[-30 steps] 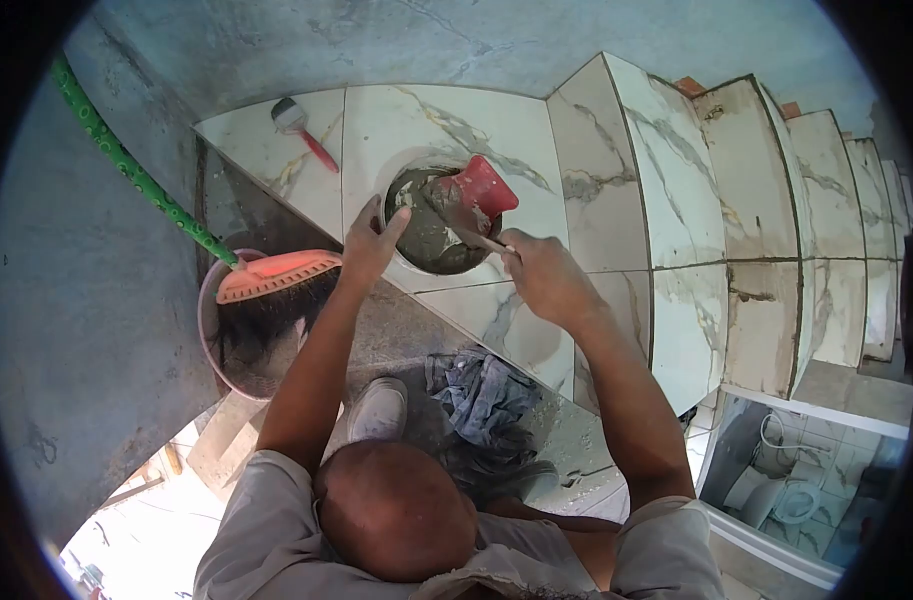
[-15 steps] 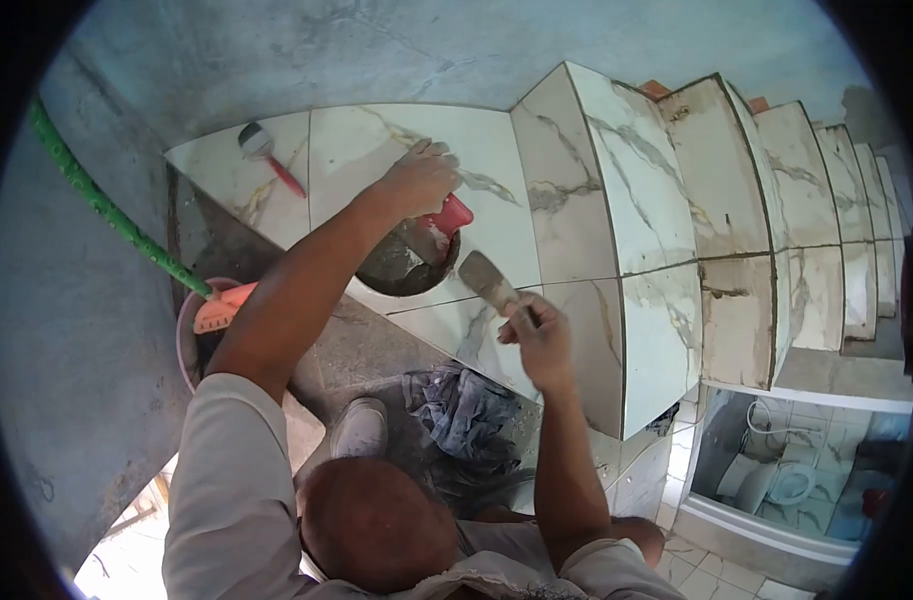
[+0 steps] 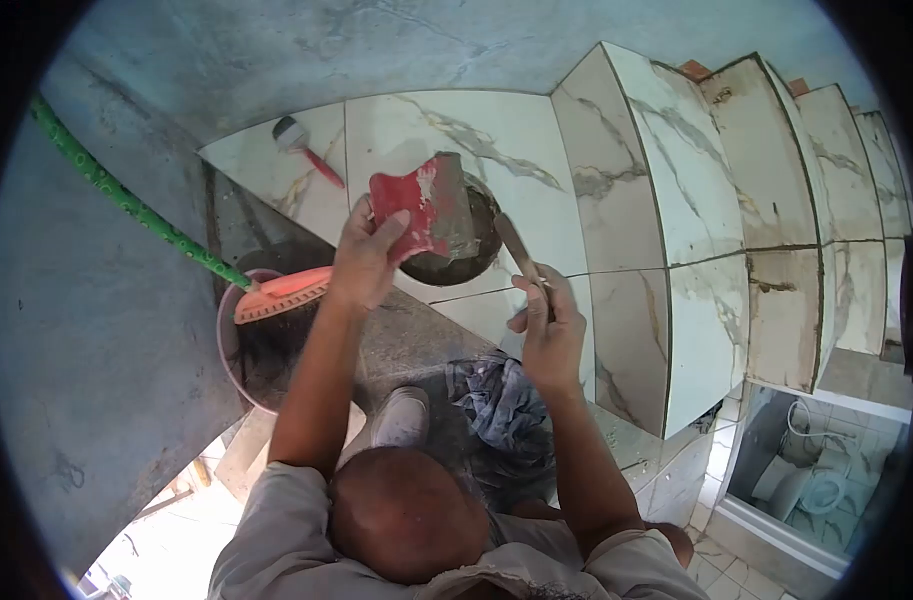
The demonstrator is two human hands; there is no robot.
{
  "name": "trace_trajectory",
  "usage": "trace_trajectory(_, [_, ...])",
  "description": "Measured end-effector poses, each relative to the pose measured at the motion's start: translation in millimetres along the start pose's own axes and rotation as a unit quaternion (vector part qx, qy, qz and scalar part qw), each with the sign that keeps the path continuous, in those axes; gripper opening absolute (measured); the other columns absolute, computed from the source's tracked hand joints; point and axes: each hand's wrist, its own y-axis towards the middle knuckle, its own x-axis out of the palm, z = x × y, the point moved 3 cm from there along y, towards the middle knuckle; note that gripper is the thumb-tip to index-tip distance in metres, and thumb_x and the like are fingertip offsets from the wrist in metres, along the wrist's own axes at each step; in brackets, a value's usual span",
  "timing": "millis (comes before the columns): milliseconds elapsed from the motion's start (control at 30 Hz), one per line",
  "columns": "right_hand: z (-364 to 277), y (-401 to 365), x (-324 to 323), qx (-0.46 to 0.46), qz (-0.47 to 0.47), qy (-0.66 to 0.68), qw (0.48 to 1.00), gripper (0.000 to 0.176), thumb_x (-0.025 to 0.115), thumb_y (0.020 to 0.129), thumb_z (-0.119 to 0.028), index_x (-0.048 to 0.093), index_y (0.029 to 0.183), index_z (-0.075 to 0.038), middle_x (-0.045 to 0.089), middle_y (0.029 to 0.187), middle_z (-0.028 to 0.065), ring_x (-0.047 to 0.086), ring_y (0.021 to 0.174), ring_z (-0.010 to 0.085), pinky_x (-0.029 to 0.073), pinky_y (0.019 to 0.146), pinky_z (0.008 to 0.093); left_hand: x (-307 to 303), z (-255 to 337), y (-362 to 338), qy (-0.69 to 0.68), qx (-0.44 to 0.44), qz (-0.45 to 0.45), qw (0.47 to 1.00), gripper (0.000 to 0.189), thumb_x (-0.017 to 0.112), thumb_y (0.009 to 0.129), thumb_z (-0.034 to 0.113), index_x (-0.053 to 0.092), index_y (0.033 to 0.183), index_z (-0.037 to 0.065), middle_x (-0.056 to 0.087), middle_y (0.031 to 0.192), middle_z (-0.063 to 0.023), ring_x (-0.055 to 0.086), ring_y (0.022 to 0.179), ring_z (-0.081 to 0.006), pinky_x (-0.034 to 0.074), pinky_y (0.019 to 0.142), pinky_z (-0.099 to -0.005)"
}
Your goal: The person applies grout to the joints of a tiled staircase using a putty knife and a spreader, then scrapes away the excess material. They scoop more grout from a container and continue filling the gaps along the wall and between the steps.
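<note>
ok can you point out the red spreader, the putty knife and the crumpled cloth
Red spreader [image 3: 426, 208]: head view, on the middle of its flat face.
Putty knife [image 3: 517, 248]: head view, on the blade.
Crumpled cloth [image 3: 501, 402]: head view, on its folds.

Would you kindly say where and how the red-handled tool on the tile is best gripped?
Probably by its slim red handle, coming from the lower right: the handle lies uncovered on the tile and points that way, while the broad head points away.

Red spreader [image 3: 401, 205] over the round pail [image 3: 488, 228], grey paste [image 3: 458, 215] thick across its right side; scraper [image 3: 516, 250] slanting by the pail's right rim!
</note>
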Motion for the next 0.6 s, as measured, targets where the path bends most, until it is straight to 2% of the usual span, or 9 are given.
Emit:
trace_trajectory(33, [-7.1, -0.1, 5.1, -0.022, -0.007, -0.153, 0.988, 0.019, 0.052, 0.096, -0.005, 0.058, 0.113, 0.000, 0.065, 0.104, 0.0182, 0.068, 0.076, 0.0221, 0.054, 0.068, 0.0318, 2.4, -3.9, -4.6, -0.096, 0.023, 0.011, 0.995, 0.027, 0.057, 0.092, 0.001, 0.053, 0.118, 0.004, 0.064, 0.109, -0.0078, 0.065, 0.094, -0.0181, 0.057, 0.082, -0.0320])
trace_trajectory(67, [3.7, 1.7, 8.4, -0.265, 0.012, -0.213, 0.940, 0.038, 0.056, 0.089, 0.001, 0.059, 0.125, -0.009, 0.061, 0.101, 0.0197, 0.063, 0.078, 0.0311, 0.052, 0.070, 0.0372, -0.4, -10.3, -5.3, -0.136, 0.034, 0.003, 0.990, 0.036, 0.057, 0.089, -0.004, 0.053, 0.124, 0.005, 0.063, 0.114, -0.0083, 0.064, 0.102, -0.0191, 0.055, 0.088, -0.0338])
trace_trajectory(100, [3.8, -0.3, 10.1, -0.267, 0.011, -0.211, 0.940, 0.038, 0.056, 0.089, 0.001, 0.059, 0.125, -0.009, 0.061, 0.101, 0.0197, 0.063, 0.078, 0.0311, 0.052, 0.070, 0.0372, -1.6, -14.8, -6.2, -0.135, 0.036, 0.003, 0.990, 0.036, 0.057, 0.089, -0.004, 0.053, 0.124, 0.005, 0.063, 0.114, -0.0083, 0.064, 0.102, -0.0191, 0.055, 0.088, -0.0338])
trace_trajectory(167, [6.2, -6.7, 16.3, -0.242, -0.018, -0.317, 0.917, 0.055, 0.059, 0.083, 0.004, 0.056, 0.134, -0.017, 0.056, 0.095, 0.0174, 0.058, 0.081, 0.0361, 0.049, 0.071, 0.0424, -1.9, -17.9, -7.2, -0.175, 0.060, 0.002, 0.983, 0.034, 0.058, 0.088, -0.005, 0.056, 0.121, 0.004, 0.063, 0.115, -0.0081, 0.063, 0.103, -0.0190, 0.053, 0.091, -0.0358])
trace_trajectory(200, [7.2, -9.1, 16.5, -0.246, -0.008, -0.311, 0.918, 0.052, 0.060, 0.084, 0.001, 0.058, 0.131, -0.021, 0.051, 0.091, 0.0146, 0.057, 0.079, 0.0338, 0.049, 0.069, 0.0418, -2.5, -17.4, -7.6, -0.175, 0.061, 0.001, 0.983, 0.034, 0.058, 0.088, -0.005, 0.056, 0.121, 0.004, 0.063, 0.115, -0.0081, 0.063, 0.103, -0.0190, 0.053, 0.091, -0.0358])
trace_trajectory(300, [2.7, -12.8, 8.6, -0.209, -0.010, -0.331, 0.920, 0.048, 0.062, 0.086, -0.003, 0.059, 0.130, -0.020, 0.050, 0.090, 0.0139, 0.056, 0.077, 0.0330, 0.049, 0.068, 0.0416, -3.7, -15.7, -9.6, -0.195, 0.064, -0.004, 0.979, 0.033, 0.058, 0.087, -0.006, 0.057, 0.119, 0.004, 0.063, 0.115, -0.0077, 0.062, 0.104, -0.0191, 0.051, 0.094, -0.0379])
trace_trajectory(600, [-8.4, -8.5, 0.0, -0.238, -0.016, -0.336, 0.911, 0.041, 0.065, 0.087, -0.013, 0.061, 0.128, -0.020, 0.049, 0.086, 0.0103, 0.055, 0.072, 0.0272, 0.048, 0.063, 0.0391, 2.4, -16.3, -18.7, -0.219, 0.062, -0.022, 0.974, 0.035, 0.059, 0.085, -0.005, 0.057, 0.118, 0.004, 0.063, 0.114, -0.0077, 0.061, 0.105, -0.0196, 0.050, 0.095, -0.0381])
